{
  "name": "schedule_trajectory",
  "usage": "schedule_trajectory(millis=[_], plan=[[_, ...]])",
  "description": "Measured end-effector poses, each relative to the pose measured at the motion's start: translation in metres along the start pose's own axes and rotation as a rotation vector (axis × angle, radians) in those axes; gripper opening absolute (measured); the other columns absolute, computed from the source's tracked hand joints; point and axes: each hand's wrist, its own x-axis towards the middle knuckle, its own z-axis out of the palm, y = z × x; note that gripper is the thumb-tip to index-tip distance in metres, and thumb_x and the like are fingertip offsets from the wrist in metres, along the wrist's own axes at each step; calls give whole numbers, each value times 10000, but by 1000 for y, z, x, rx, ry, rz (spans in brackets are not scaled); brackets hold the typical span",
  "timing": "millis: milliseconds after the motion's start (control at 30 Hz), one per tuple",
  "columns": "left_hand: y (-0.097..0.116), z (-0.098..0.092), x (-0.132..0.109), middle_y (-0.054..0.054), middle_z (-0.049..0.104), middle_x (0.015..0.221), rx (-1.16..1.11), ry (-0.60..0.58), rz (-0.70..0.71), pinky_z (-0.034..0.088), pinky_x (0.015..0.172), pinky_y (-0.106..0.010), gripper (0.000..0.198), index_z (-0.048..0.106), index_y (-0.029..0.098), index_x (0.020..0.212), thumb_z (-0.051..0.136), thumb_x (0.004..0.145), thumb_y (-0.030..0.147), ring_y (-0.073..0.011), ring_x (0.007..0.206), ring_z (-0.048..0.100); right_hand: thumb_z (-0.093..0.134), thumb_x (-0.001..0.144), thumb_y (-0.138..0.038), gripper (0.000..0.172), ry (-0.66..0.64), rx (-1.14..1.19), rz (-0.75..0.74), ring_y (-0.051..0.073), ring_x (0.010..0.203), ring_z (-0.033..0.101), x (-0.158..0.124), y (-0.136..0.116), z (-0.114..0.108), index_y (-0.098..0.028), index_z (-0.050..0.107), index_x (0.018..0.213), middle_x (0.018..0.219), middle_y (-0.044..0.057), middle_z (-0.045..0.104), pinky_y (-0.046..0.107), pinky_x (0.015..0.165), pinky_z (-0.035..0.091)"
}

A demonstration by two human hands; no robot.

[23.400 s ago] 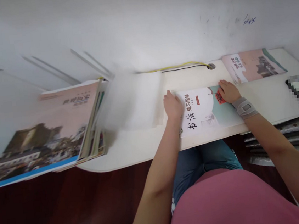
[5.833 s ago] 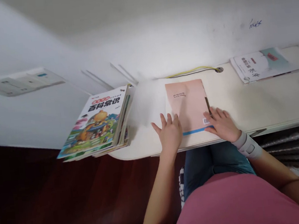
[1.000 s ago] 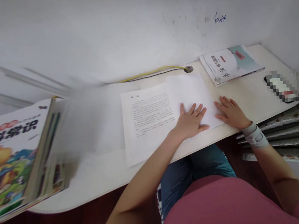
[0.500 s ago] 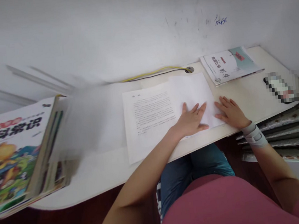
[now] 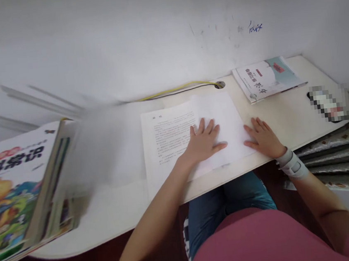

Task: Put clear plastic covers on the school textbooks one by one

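An open book (image 5: 169, 139) lies on the white desk (image 5: 123, 210) in front of me, showing a printed left page and a blank white right page. My left hand (image 5: 203, 142) lies flat across the middle fold, fingers stretched out. My right hand (image 5: 261, 137), with a grey wrist brace, rests flat at the right edge of the right page, fingers spread. Neither hand grips anything.
A stack of colourful books (image 5: 18, 188) stands at the desk's left end. A light-covered book (image 5: 267, 78) lies at the back right, a dark phone (image 5: 327, 102) beyond it. A yellow cable (image 5: 176, 90) runs along the wall to a desk hole. Patterned cushions (image 5: 335, 151) sit lower right.
My left hand has slid left from the right page to the book's middle fold. The right hand has barely moved, and the book stays open.
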Motion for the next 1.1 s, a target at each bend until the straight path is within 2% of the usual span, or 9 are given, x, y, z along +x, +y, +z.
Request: schedule_trajectory(millis=[300,467,567,667,767,833,900,1000,1100], plan=[[10,2,10,-126,184,1595,6,-20,28,90,1096,-715,786,228,143,1521,324,913,631,-409,1464,8,437,904,-590,673,-14,36,15,347,1436,258,-1,0,-2,-187,415,1442,1544,206,299,536,1111,279],[13,4,14,-118,164,1601,-25,-22,8,147,1074,-733,786,217,153,1523,315,911,637,-404,1467,12,441,895,-606,690,-8,52,22,343,1439,251,-1,1,-2,-176,426,1434,1542,210,303,527,1116,279],[18,5,17,-126,134,1606,-57,-17,-16,180,1050,-748,777,231,166,1518,317,911,643,-408,1466,16,444,893,-608,675,14,71,10,337,1450,223,-2,1,0,-197,433,1428,1571,191,242,542,1111,279],[21,6,18,-132,51,1615,-120,41,-28,176,1035,-762,773,262,196,1507,345,897,662,-416,1464,-3,456,886,-611,675,12,76,2,341,1448,227,-3,2,0,-203,437,1424,1577,190,224,555,1109,274],[7,9,9,-141,-22,1615,-261,215,-68,207,1112,-641,794,200,189,1525,346,900,658,-359,1477,-2,450,898,-587,657,-5,74,-2,339,1438,255,-3,6,0,-180,453,1414,1548,202,296,544,1114,271],[-12,15,-2,-148,40,1616,-346,342,-126,230,1156,-512,764,164,164,1532,294,932,618,-287,1487,54,429,917,-554,625,-5,88,-9,331,1434,271,-3,10,1,-172,456,1411,1533,201,328,546,1113,275],[-29,23,-15,-152,213,1589,-388,399,-195,246,1164,-445,686,226,138,1514,207,967,551,-239,1475,168,396,938,-518,587,1,112,-25,322,1428,289,-3,15,2,-182,449,1417,1525,189,351,557,1105,287],[-39,33,-28,-139,422,1496,-368,368,-238,239,1159,-481,624,380,130,1447,121,989,465,-235,1422,317,354,957,-481,555,13,137,-46,317,1412,324,-1,19,2,-194,437,1425,1513,175,379,566,1090,311],[-26,34,-28,-122,379,1524,-304,307,-239,179,1137,-606,628,343,150,1473,125,985,481,-301,1435,271,353,956,-490,569,37,121,-9,329,1407,331,-1,13,-2,-180,432,1427,1515,187,370,560,1079,330]])
